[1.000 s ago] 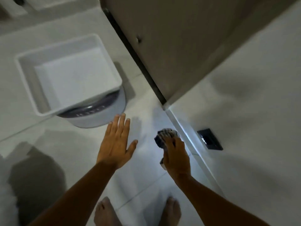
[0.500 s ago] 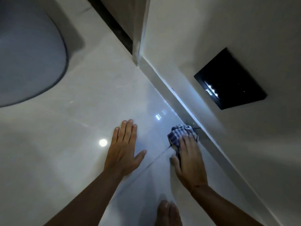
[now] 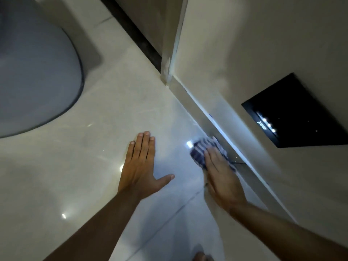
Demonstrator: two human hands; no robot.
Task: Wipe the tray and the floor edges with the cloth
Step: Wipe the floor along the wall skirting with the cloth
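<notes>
Right hand (image 3: pixel 223 178) pressed flat, fingers extended, on top of the striped cloth (image 3: pixel 202 150), pinning it to the glossy floor (image 3: pixel 94 129) rather than clutching it. Cloth bunched right against the skirting board (image 3: pixel 212 127) at the foot of the wall, below a black panel (image 3: pixel 295 112). Left hand (image 3: pixel 140 169) splayed open, palm down on the tiles, well apart from the cloth, holding nothing. Round grey base (image 3: pixel 33 72) at upper left. Bare toe (image 3: pixel 201 257) at bottom edge.
</notes>
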